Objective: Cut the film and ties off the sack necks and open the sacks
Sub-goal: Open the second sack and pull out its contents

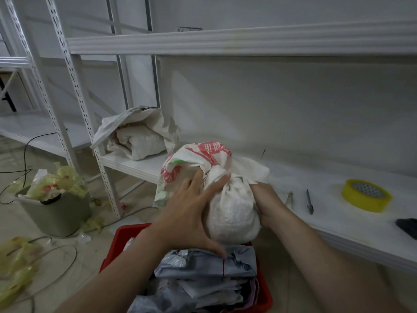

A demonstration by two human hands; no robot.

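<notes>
A white woven sack (230, 213) with red print on its folded top hangs at the front edge of the low white shelf (327, 222), above a red crate. My left hand (191, 213) lies on the sack's left side with fingers spread and straight. My right hand (268, 204) grips the sack's right side near the bunched neck; its fingers are hidden behind the cloth. A second white sack (137, 136) sits with its mouth open at the shelf's left end. No film or tie on the neck can be made out.
A red crate (117, 247) of grey mailer bags stands below the sack. A pen-like tool (309, 202), a yellow tape roll (366, 195) and a dark object (408, 227) lie on the shelf. A green bin (61, 213) of yellow film stands on the floor, among cables and film scraps.
</notes>
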